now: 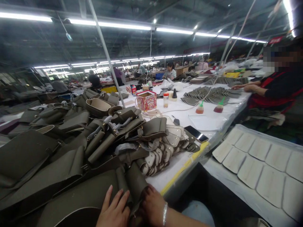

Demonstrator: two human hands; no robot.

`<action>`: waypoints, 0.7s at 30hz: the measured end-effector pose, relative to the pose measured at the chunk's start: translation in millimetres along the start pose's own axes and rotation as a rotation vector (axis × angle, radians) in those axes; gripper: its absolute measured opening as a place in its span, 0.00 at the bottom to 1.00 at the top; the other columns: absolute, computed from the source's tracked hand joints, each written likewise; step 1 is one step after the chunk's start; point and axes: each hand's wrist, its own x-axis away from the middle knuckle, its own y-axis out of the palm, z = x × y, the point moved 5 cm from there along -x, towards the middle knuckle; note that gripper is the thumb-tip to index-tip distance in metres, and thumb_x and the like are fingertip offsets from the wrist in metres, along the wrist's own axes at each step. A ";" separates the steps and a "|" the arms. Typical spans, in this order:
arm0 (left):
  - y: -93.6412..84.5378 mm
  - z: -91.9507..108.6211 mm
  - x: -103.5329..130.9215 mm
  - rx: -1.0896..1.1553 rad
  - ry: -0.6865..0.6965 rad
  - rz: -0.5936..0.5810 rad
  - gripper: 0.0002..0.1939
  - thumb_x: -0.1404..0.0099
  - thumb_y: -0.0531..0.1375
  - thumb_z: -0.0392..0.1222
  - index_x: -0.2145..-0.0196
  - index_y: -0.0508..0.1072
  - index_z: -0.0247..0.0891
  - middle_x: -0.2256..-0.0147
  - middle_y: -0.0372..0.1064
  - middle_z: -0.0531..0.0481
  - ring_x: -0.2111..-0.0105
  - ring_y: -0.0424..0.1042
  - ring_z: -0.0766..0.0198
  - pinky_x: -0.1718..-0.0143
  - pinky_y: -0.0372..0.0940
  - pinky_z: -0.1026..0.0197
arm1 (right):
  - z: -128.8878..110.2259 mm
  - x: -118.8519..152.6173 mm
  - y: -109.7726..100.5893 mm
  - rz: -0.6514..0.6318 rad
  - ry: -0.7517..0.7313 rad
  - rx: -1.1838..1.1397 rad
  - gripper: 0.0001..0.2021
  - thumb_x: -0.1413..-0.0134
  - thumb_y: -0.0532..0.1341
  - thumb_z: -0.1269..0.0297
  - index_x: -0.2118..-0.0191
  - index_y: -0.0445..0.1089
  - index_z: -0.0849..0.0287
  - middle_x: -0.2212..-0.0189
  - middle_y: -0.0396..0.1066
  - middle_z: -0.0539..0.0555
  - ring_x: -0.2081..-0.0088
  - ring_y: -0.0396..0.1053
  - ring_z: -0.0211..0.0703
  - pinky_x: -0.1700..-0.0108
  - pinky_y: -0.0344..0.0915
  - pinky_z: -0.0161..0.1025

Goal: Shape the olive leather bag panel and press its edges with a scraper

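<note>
My left hand (115,208) lies with fingers spread on a large olive-brown leather piece (87,192) at the bottom centre. Just to its right, my right hand (151,203), with a silvery band at the wrist, is at the edge of a curved olive piece (136,181); its fingers are in shadow, and what they hold, if anything, is hidden. A big heap of similar olive bag parts (68,148) covers the left. Beyond my hands lies a stack of pale-backed pieces with metal studs (157,156).
A phone (196,133) lies near the yellow-taped table edge (184,168). Farther back stand a red patterned box (146,101) and two glue bottles (199,108). Pale panels (254,170) cover a board at the right. A person (276,82) handles pieces at the far right.
</note>
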 end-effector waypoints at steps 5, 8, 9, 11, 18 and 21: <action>15.4 23.1 -8.7 0.065 -0.115 -0.272 0.08 0.43 0.60 0.43 0.70 0.77 0.39 0.50 0.68 0.44 0.47 0.63 0.49 0.38 0.19 0.41 | 2.3 61.1 -9.5 0.208 -0.055 0.148 0.25 0.40 0.50 0.56 0.42 0.59 0.67 0.44 0.61 0.61 0.44 0.57 0.56 0.41 0.54 0.52; 26.1 41.1 -12.4 0.099 -0.126 -0.413 0.12 0.39 0.54 0.40 0.66 0.78 0.37 0.49 0.67 0.43 0.44 0.60 0.49 0.38 0.29 0.37 | 1.7 76.5 -19.6 0.278 -0.112 0.271 0.18 0.41 0.50 0.67 0.48 0.64 0.69 0.51 0.67 0.62 0.52 0.63 0.52 0.46 0.60 0.51; 28.0 46.6 -13.5 0.101 -0.119 -0.436 0.13 0.38 0.54 0.40 0.65 0.78 0.37 0.49 0.67 0.42 0.44 0.60 0.49 0.38 0.31 0.37 | 2.7 81.4 -24.5 0.293 -0.119 0.294 0.17 0.42 0.50 0.68 0.51 0.66 0.70 0.53 0.68 0.62 0.54 0.64 0.52 0.49 0.61 0.50; 27.6 55.2 -15.2 0.087 -0.110 -0.458 0.15 0.37 0.52 0.39 0.62 0.77 0.36 0.49 0.67 0.42 0.44 0.59 0.50 0.38 0.32 0.38 | 5.1 97.1 -38.5 0.322 -0.110 0.327 0.15 0.42 0.50 0.69 0.53 0.67 0.70 0.56 0.69 0.62 0.55 0.65 0.52 0.52 0.64 0.50; 9.9 70.3 -5.4 -0.013 -0.025 -0.675 0.29 0.42 0.49 0.40 0.42 0.63 0.37 0.40 0.54 0.44 0.39 0.52 0.48 0.39 0.37 0.36 | -0.4 225.0 -122.9 0.424 0.337 0.157 0.15 0.43 0.47 0.76 0.55 0.66 0.66 0.61 0.69 0.61 0.61 0.66 0.46 0.58 0.66 0.44; 29.5 68.5 4.2 -0.022 0.016 -0.707 0.35 0.46 0.52 0.44 0.39 0.56 0.37 0.39 0.48 0.45 0.39 0.51 0.47 0.40 0.41 0.35 | -5.3 288.6 -147.6 0.541 0.747 -0.302 0.10 0.42 0.49 0.69 0.63 0.66 0.62 0.67 0.69 0.56 0.65 0.67 0.42 0.61 0.65 0.41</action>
